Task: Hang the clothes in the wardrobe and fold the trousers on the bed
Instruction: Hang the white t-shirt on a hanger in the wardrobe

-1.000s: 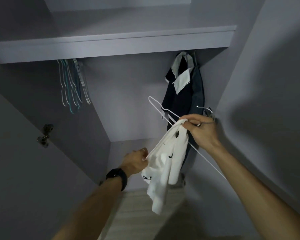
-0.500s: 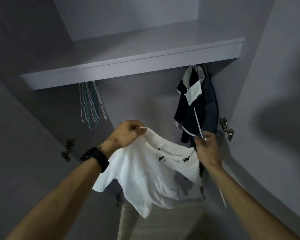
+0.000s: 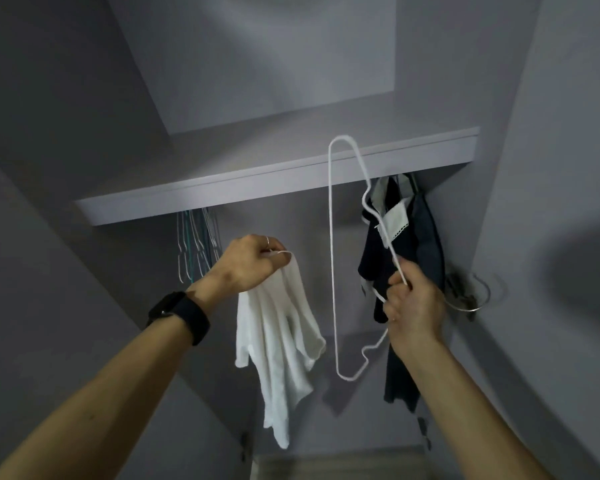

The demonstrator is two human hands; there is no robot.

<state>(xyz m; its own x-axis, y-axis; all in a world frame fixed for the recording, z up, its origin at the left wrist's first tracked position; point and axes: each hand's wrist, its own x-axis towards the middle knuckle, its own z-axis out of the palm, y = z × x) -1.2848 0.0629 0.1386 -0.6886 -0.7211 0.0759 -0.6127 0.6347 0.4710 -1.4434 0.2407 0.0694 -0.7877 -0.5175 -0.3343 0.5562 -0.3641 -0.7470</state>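
Observation:
My left hand (image 3: 253, 268) grips the top of a white shirt (image 3: 281, 344), which hangs bunched below it inside the open wardrobe. My right hand (image 3: 411, 306) holds a white wire hanger (image 3: 332, 258) by its middle, turned on end so one long side stands upright between my hands. The shirt and the hanger are apart. Dark clothes (image 3: 402, 258) with a white collar hang at the right, behind the hanger and my right hand.
A grey shelf (image 3: 257, 188) spans the wardrobe above the hanging space. Several bare hangers (image 3: 196, 244) hang under it at the left. A door hinge (image 3: 465, 296) sits on the right wall. The wardrobe's side walls close in on both sides.
The shirt was spread between both hands; now my left hand alone holds it, bunched. My right hand has let go of the shirt and lifted the hanger free and upright.

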